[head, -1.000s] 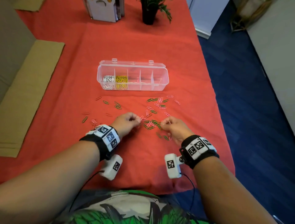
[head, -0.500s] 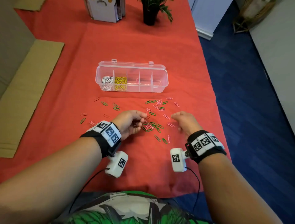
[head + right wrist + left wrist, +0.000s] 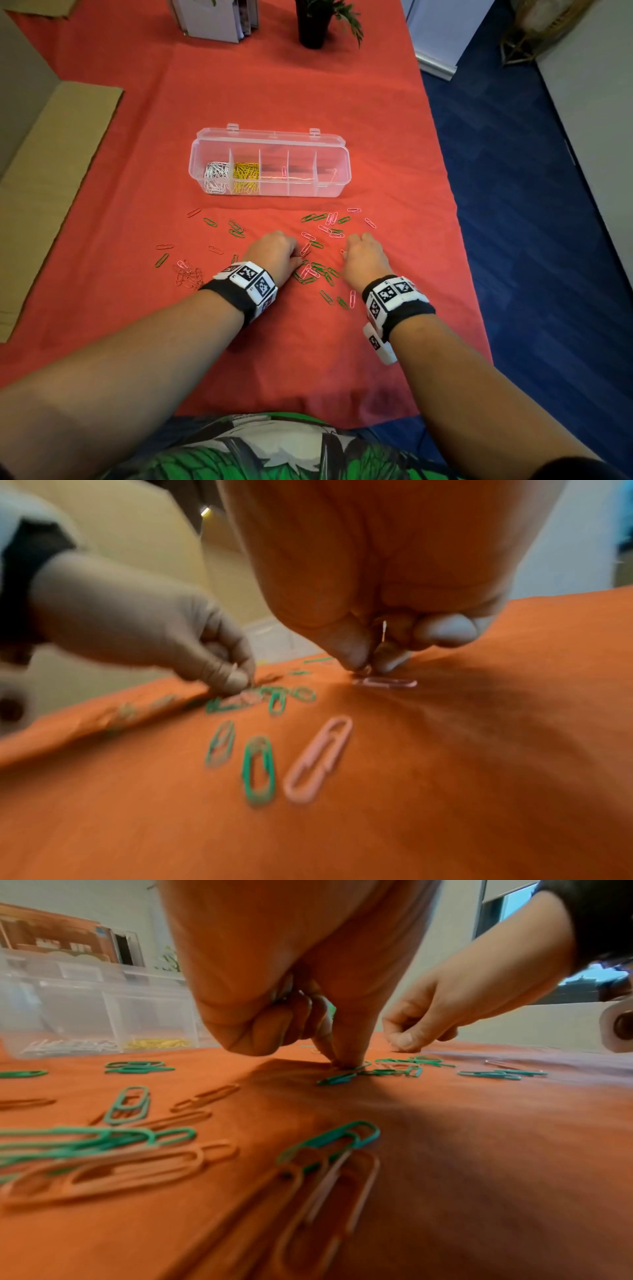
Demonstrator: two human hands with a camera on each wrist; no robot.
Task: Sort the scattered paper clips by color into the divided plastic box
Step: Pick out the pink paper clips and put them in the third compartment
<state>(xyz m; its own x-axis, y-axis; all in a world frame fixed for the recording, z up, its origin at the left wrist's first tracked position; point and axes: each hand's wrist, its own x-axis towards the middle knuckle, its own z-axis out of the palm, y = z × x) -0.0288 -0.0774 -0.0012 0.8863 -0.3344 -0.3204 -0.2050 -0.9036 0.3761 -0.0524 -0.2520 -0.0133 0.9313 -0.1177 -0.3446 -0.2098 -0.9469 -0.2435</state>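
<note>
Both hands (image 3: 274,251) fisted, knuckles up

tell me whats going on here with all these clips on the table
A person is sorting paper clips by colour into a clear divided box. White clips fill its leftmost compartment and yellow clips the next; one pink clip lies in the third. Green and pink clips are still scattered on the red cloth. The left hand pinches at a green clip on the cloth, and the right hand pinches at a pink clip.
</note>
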